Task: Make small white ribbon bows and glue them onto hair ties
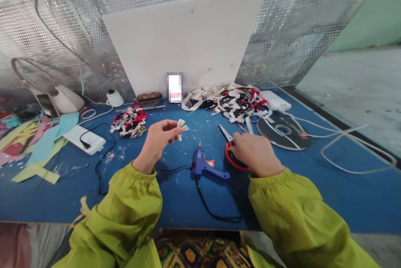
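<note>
The left hand (158,139) has its fingers (171,125) pinched on a small cream ribbon piece (182,125), held up just behind and left of the blue glue gun (205,167). The right hand (255,155) lies over the handles of the red scissors (228,142) just right of the glue gun. Their blades point away and leftward. Whether it grips them I cannot tell.

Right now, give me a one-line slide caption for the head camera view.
Left hand pinches a small ribbon piece; right hand rests on red scissors beside a blue glue gun.
</note>
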`<state>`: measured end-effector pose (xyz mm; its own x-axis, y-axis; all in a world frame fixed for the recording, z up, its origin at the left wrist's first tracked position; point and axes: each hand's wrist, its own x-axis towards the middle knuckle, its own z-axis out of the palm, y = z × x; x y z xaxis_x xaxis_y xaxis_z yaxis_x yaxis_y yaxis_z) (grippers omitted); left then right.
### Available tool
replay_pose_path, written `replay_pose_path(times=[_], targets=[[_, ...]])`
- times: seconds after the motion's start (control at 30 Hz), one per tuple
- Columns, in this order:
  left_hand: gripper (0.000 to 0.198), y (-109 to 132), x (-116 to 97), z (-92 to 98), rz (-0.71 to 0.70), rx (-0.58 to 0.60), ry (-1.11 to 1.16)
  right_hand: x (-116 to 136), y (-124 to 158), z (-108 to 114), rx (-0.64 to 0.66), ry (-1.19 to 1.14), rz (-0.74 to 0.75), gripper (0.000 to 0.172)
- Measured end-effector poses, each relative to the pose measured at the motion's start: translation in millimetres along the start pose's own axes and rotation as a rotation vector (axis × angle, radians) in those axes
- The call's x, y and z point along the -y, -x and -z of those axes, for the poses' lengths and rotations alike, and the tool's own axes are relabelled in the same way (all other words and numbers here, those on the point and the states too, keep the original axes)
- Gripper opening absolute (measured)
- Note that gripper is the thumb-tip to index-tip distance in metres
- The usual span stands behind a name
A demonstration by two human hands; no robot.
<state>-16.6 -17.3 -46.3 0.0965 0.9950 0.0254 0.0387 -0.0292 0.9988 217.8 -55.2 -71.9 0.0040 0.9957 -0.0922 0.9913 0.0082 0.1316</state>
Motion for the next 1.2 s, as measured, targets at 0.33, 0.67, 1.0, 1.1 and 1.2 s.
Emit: replay_pose_path(times=[0.33,0.67,1.0,1.1,1.2], targets=[[0.020,10,-3,-14.0,-0.038,0.132,-0.114,49,-16,15,-0.050,-1.312,0.433,0.028],[0.007,9,31,-9.6,0.105,0.211,0.004,59,-15,-25,-0.123,-1.419,0.331,0.034],[0.022,15,42,-21.6,0.094,0.194,-0.035,49,-9,-27,-0.087,-1.416,0.358,0.030],[0.026,15,46,-23.1,0.158,0.278,-0.023,50,-9,-24,-0.050,-1.562,0.314,0.029],[0.028,17,52,-26.5,0.172,0.303,0.033,53,-8,-26,0.054,-1.699,0.303,0.024]])
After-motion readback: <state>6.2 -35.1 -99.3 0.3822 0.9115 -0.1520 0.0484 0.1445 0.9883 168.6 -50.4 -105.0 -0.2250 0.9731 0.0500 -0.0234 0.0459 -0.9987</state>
